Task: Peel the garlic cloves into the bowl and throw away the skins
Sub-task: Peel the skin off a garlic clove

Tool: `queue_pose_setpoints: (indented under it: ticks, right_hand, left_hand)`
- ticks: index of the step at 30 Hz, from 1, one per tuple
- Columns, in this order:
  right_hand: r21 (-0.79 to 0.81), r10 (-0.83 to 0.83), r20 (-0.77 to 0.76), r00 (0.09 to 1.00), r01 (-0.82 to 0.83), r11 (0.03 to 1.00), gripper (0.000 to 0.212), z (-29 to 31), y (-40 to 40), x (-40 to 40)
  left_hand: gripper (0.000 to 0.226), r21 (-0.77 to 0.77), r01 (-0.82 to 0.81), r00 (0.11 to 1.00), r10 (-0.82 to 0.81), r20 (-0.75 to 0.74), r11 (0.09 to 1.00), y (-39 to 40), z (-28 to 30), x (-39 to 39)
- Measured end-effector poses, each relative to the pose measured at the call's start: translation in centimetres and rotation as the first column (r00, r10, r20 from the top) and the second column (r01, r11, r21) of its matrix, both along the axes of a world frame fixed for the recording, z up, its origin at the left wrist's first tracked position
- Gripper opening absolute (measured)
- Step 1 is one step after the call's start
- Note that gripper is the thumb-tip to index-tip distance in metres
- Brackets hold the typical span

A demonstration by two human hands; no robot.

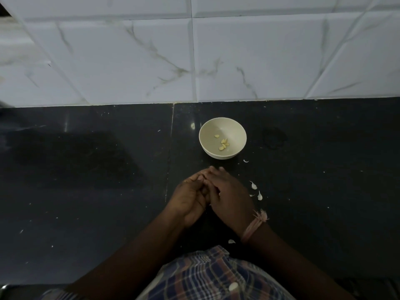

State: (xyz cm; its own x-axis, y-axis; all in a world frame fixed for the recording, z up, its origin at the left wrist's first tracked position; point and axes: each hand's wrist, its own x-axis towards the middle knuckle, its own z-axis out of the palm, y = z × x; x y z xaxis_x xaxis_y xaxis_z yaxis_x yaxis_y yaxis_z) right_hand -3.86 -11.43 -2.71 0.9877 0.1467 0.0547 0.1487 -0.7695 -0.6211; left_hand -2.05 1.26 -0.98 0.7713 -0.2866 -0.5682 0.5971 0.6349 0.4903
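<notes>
Nearest the camera, a checked blue, brown and white cloth (213,276) covers the person's lap, with one pale garlic clove (233,286) lying on it. Just beyond, a small white scrap of skin (231,241) lies on the dark polished stone desk (86,191) beside the right wrist, which wears a frayed pink thread band (254,226). The left hand (190,195) and the right hand (229,193) meet above the desk with fingers curled together; whatever they work on is hidden between them, so it cannot be told whether either grip is clenched round a clove or skin. To the right of the right hand, near but apart from it, lie two white unpeeled garlic cloves (257,190) and thin skin flakes. Farther off, another white skin piece (245,161) lies just beside the small round cream bowl (222,138), which stands ahead of the hands and holds a few yellowish peeled cloves (223,143). Behind it rises a white marble-veined tiled wall (194,50). The scene is dim, the left corner blurred, and no writing can be read.
</notes>
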Motion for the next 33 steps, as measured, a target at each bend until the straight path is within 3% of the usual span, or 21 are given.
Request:
queue_pose_setpoints:
  ticks: [3,6,8,11,13,17,22,25,28,30,33]
  right_hand:
    - [0.034,-0.15,-0.049,0.988,0.151,0.988,0.037,0.5,-0.7,0.8]
    - [0.305,-0.188,-0.142,0.972,0.224,0.926,0.035,1.3,-0.4,1.1]
    - [0.541,-0.175,-0.304,0.936,0.321,0.777,0.036,1.3,-0.1,1.5]
    - [0.72,-0.092,-0.463,0.881,0.435,0.54,0.025,1.2,-0.3,1.7]
    - [0.733,-0.068,-0.521,0.851,0.487,0.475,0.015,1.4,-0.3,1.8]
    - [0.681,-0.122,-0.518,0.846,0.495,0.539,0.008,1.1,-0.1,2.1]
    - [0.66,-0.203,-0.529,0.824,0.55,0.512,0.013,1.3,0.4,1.8]
    - [0.534,-0.381,-0.502,0.777,0.624,0.57,0.028,0.7,0.8,1.6]
    - [0.465,-0.443,-0.549,0.709,0.7,0.542,0.036,0.6,0.6,2.2]
    - [0.491,-0.361,-0.629,0.689,0.712,0.502,0.035,0.6,0.2,2.6]
    - [0.618,-0.229,-0.696,0.68,0.731,0.291,0.024,0.6,0.0,2.6]
  left_hand:
    - [0.036,0.02,0.021,1.0,-0.022,0.014,1.0,-0.2,0.0,-0.4]
    - [0.036,-0.003,0.03,0.999,-0.03,0.04,1.0,0.0,0.0,-0.4]
    - [0.035,-0.04,0.049,0.996,-0.046,0.075,0.998,0.1,0.2,-0.3]
    - [0.035,-0.064,0.127,0.986,-0.119,0.116,0.99,0.3,0.3,-0.5]
    - [0.034,-0.059,0.14,0.984,-0.132,0.124,0.988,0.0,0.2,-0.9]
    - [0.033,-0.006,0.123,0.979,-0.121,0.163,0.992,-0.4,-0.2,-1.1]
    - [0.036,0.031,0.148,0.976,-0.151,0.154,0.989,-0.4,-0.2,-1.0]
    - [0.037,0.068,0.175,0.972,-0.184,0.148,0.982,-0.6,-0.3,-1.4]
    - [0.037,0.084,0.161,0.973,-0.173,0.15,0.983,-1.0,-0.4,-1.6]
    - [0.037,0.083,0.157,0.973,-0.169,0.159,0.984,-1.0,-0.4,-1.6]
    - [0.038,0.09,0.147,0.975,-0.159,0.154,0.985,-1.0,-0.3,-1.3]
